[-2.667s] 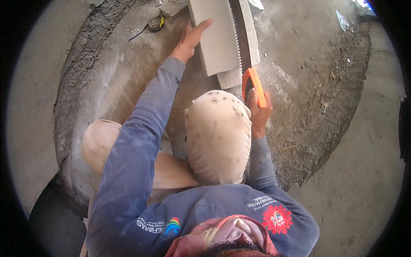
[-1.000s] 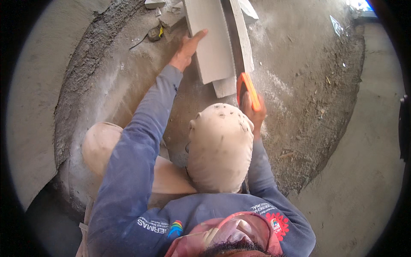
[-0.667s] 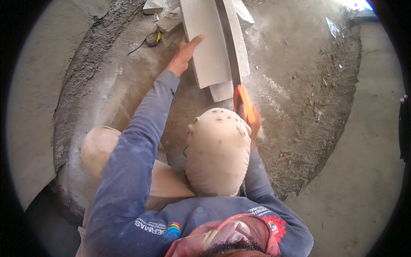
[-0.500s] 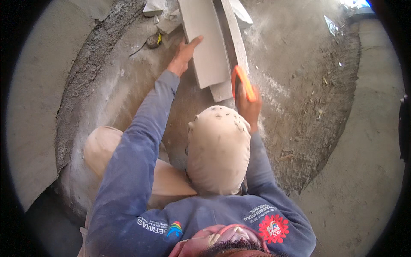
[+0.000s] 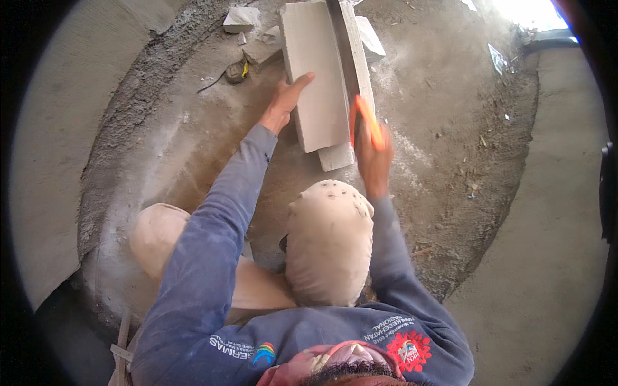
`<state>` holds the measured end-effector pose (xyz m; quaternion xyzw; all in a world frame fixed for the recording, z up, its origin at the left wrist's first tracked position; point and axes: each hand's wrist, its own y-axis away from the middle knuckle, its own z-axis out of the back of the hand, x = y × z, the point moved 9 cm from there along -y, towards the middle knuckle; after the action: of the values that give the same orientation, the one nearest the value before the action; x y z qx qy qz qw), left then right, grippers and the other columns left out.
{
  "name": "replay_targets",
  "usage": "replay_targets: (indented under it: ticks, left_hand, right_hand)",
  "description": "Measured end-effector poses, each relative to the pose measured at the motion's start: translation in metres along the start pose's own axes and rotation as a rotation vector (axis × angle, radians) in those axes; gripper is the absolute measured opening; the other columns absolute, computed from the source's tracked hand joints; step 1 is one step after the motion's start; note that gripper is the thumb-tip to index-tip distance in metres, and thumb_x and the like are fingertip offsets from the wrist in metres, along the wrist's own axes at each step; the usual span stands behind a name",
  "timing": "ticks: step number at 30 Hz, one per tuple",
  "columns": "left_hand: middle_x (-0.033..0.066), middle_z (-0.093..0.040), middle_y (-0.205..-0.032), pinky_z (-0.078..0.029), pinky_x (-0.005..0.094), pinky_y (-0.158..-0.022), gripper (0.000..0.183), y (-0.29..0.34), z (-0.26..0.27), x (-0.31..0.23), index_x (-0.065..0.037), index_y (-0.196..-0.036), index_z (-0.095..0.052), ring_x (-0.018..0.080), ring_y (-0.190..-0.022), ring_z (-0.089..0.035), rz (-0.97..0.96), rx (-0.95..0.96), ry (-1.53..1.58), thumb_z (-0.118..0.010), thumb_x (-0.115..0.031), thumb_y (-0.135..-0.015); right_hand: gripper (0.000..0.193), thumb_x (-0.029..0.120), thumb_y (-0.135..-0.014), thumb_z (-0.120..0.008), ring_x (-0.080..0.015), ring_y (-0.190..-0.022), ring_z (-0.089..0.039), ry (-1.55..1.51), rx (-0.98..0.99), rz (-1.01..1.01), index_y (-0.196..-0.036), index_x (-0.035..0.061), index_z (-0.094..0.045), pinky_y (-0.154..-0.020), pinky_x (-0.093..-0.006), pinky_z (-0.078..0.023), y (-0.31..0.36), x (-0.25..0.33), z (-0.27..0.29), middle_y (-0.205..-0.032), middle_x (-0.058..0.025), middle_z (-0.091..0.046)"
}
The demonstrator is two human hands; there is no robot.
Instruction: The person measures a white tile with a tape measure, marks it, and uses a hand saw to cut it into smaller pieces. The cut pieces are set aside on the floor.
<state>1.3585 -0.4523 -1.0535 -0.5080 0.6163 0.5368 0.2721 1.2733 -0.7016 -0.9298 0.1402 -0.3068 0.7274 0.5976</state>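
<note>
A long pale grey lightweight concrete block (image 5: 315, 90) lies lengthwise before me on another pale piece (image 5: 337, 157), whose near end juts out beneath it. My left hand (image 5: 284, 101) grips the block's left side, thumb on top; its other fingers are mostly hidden. My right hand (image 5: 374, 157) is closed round the orange handle (image 5: 368, 122) of a handsaw. Its dark blade (image 5: 344, 48) runs lengthwise between the block and a narrow pale strip (image 5: 358, 58) on the right. Whether the strip is still joined to the block, I cannot tell.
A yellow-and-black tape measure (image 5: 237, 71) lies left of the block. Pale broken chunks (image 5: 241, 19) sit at the far left, another piece (image 5: 370, 40) right of the strip. My raised knee (image 5: 330, 241) is close to the block's near end. White dust covers the rough ground (image 5: 438, 128).
The saw has moved away from me along the block. My left hand keeps its place on the block's side. The whole view has shifted slightly.
</note>
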Motion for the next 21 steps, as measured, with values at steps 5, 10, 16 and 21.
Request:
replay_targets:
  ticks: [5, 10, 16, 21]
  left_hand:
    - [0.0236, -0.066, -0.152, -0.052, 0.0423, -0.118, 0.101, 0.002, -0.012, -0.011, 0.007, -0.163, -0.047, 0.0304, -0.141, -0.064, 0.004, -0.019, -0.027, -0.091, -0.051, -0.093]
    - [0.0235, -0.065, -0.152, -0.05, 0.0433, -0.12, 0.101, -0.006, -0.002, -0.01, 0.007, -0.164, -0.045, 0.031, -0.141, -0.063, 0.006, -0.005, 0.043, -0.09, -0.05, -0.094]
    - [0.0223, -0.063, -0.152, -0.052, 0.0449, -0.117, 0.093, 0.009, -0.01, -0.005, 0.004, -0.165, -0.042, 0.0298, -0.141, -0.062, -0.069, -0.07, 0.102, -0.088, -0.038, -0.096]
    - [0.022, -0.062, -0.157, -0.048, 0.0449, -0.122, 0.098, 0.001, 0.001, -0.005, 0.003, -0.169, -0.042, 0.0322, -0.144, -0.059, -0.145, -0.175, 0.004, -0.086, -0.049, -0.098]
  right_hand:
    - [0.023, 0.026, -0.112, -0.071, -0.0295, -0.07, -0.067, -0.065, -0.118, -0.205, -0.112, 0.0033, -0.078, -0.066, -0.044, -0.055, 0.109, -0.018, 0.043, -0.087, -0.0114, -0.074]
    - [0.032, 0.03, -0.11, -0.074, -0.0315, -0.07, -0.067, -0.226, -0.054, -0.411, -0.097, 0.0006, -0.069, -0.067, -0.0441, -0.051, 0.09, -0.028, 0.029, -0.081, -0.0154, -0.067]
    - [0.03, 0.026, -0.111, -0.071, -0.0303, -0.073, -0.062, -0.236, 0.01, -0.373, -0.097, 0.0007, -0.065, -0.069, -0.0461, -0.05, 0.078, -0.01, 0.036, -0.084, -0.0158, -0.067]
    - [0.025, 0.025, -0.112, -0.069, -0.0318, -0.083, -0.073, -0.178, -0.116, -0.144, -0.118, 0.0014, -0.078, -0.074, -0.0446, -0.055, 0.096, 0.039, 0.069, -0.094, -0.0161, -0.075]
